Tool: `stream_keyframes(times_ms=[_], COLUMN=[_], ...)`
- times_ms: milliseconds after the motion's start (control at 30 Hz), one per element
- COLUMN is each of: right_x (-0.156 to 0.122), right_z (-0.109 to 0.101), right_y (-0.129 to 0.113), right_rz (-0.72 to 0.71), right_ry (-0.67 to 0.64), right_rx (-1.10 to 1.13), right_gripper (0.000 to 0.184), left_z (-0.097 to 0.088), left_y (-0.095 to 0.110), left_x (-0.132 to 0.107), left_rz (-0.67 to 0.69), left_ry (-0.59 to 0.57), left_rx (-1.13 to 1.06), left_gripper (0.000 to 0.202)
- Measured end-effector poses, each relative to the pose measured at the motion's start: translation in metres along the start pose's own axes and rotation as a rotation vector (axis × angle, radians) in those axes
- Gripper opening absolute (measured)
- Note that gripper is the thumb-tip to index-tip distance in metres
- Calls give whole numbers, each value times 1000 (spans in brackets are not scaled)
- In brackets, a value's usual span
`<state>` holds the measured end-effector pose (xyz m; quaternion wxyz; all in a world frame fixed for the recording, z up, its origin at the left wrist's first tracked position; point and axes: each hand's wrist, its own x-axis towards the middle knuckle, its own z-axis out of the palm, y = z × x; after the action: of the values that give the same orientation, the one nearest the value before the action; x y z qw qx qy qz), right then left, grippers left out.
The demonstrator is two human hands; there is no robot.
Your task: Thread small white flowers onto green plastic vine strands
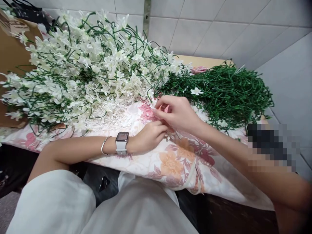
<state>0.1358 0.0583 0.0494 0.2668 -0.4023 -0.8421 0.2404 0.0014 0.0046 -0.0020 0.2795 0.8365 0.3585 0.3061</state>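
Observation:
My left hand [149, 136] lies low over the flowered cloth [170, 162], its fingers curled closed; whatever they hold, if anything, is hidden. Just above it, my right hand [179, 112] has thumb and index finger pinched together at the near edge of the flowers. What sits in that pinch is too small to make out. Beyond and left of both hands spreads a large heap of white artificial flowers [97, 65] on green stems. A thick bundle of green artificial stems [234, 94] lies to the right, with a single white flower [196, 91] on it.
Many thin white stamens [109, 122] are scattered on the cloth beside my left forearm. A brown cardboard box [17, 48] stands at the far left. Behind the table rises a tiled wall [202, 26]. A blurred patch [270, 146] covers something at the right.

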Motion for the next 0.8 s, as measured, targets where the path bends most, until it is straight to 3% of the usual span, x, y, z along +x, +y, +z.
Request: stream_keyframes(times_ms=[100,233,533,667,800], right_x=[-26,-57,-79,-78,-75], right_z=[-11,-14,-1,3,1], right_y=[9,22,22,22,23], right_rz=[174,254,-50,47,234], right_ry=[120,127,63,44,26], right_rx=[211,269,-245,-205,53], right_gripper=[6,3,22,18,13], left_z=[-4,-5,-2,-3,-4], left_y=[1,2,-5,-3,0], left_x=[7,11,8,8,9], left_rz=[-171,-286,-244,-211,-207], left_ry=[98,138,126,108,90], left_rx=[-175,-392,-270,-209,-204], left_gripper=[18,15,23,25,25])
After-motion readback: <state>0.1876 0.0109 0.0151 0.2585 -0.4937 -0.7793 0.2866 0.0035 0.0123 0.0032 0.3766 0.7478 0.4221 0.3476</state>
